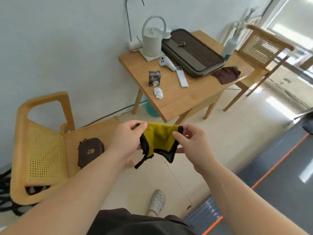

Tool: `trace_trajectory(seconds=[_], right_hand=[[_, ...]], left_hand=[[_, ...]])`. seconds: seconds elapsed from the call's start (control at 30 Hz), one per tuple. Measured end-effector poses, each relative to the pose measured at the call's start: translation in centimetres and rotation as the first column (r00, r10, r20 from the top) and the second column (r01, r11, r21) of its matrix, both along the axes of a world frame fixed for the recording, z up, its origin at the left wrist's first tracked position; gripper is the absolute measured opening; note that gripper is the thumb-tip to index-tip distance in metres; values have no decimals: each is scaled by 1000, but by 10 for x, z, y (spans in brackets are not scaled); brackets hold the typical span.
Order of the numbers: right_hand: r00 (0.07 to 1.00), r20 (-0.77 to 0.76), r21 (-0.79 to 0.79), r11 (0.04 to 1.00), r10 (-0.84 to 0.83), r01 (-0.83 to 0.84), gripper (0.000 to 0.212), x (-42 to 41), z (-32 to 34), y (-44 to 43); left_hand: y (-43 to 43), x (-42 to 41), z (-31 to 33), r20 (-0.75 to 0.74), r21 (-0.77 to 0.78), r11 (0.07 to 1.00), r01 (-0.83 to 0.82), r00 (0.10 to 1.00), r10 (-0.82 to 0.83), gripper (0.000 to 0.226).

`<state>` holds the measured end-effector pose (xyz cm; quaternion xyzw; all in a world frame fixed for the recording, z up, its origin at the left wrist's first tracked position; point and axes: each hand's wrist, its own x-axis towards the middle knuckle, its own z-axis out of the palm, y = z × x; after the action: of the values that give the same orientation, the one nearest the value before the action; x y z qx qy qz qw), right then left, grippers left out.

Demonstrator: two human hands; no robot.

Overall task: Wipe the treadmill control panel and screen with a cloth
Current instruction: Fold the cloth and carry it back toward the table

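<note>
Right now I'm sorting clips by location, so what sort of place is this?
Probably a home or office lounge: a light wooden table with a white kettle and dark slatted tea tray, a rattan-backed wooden chair, and a dark orange-edged treadmill deck.

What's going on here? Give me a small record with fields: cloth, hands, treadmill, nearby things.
Cloth: yellow cloth, black edging, held in the air
Hands: left hand and right hand each pinch an upper corner
Treadmill: dark deck with orange stripe at right; panel and screen out of view
Nearby: wooden table with kettle; cane chair with brown pouch
</note>
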<state>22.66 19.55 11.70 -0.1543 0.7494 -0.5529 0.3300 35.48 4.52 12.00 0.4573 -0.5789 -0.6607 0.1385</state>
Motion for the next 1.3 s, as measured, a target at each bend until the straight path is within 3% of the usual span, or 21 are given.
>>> trace_trajectory(seconds=[0.2, 0.33, 0.43, 0.5, 0.57, 0.67, 0.73, 0.77, 0.87, 0.93, 1.0, 1.13, 1.3], right_hand=[[996, -83, 11, 1000, 19, -18, 7, -71, -3, -23], [962, -97, 78, 966, 255, -248, 31, -113, -2, -37], [946, -33, 101, 943, 323, -319, 55, -152, -5, -46], [957, 1, 128, 949, 291, -289, 58, -183, -13, -52], [974, 19, 173, 959, 225, -225, 47, -211, -24, -59], [989, -123, 237, 970, 84, -53, 29, -245, -34, -72], [975, -217, 194, 978, -38, 81, 20, -267, -38, -82], [983, -175, 158, 983, -65, 93, 26, -278, -42, -85], [983, 180, 36, 998, 44, -51, 46, -304, -57, -97], [914, 385, -47, 992, 125, -116, 43, -315, -71, -106], [859, 489, -40, 988, 151, -151, 40, -323, -82, -120], [883, 419, 155, 942, 211, -298, 20, -346, -100, -152], [842, 277, 311, 785, 464, -535, 15, -384, -115, -180]], left_hand=[[-1, -105, 6, -16, 43, 994, 100, 995, -100, 19], [-17, -166, -3, -54, 109, 980, 167, 985, -162, 22], [-31, -205, -18, -26, 94, 972, 215, 977, -214, 14], [-46, -233, -30, 20, 104, 969, 226, 973, -229, 12], [-61, -260, -36, 63, 145, 955, 258, 961, -269, 15], [-77, -294, -36, 64, 220, 932, 286, 950, -307, 18], [-89, -312, -31, 23, 259, 915, 310, 945, -327, 18], [-95, -319, -29, 0, 278, 901, 332, 938, -346, 18], [-114, -330, -28, -70, 341, 867, 363, 930, -361, 19], [-125, -333, -34, -76, 366, 875, 317, 947, -311, 19], [-134, -334, -44, -42, 378, 898, 226, 973, -227, 19], [-149, -335, -74, 149, 343, 938, 50, 983, -106, 14], [-143, -343, -107, 278, 353, 926, -134, 960, 33, 31]])
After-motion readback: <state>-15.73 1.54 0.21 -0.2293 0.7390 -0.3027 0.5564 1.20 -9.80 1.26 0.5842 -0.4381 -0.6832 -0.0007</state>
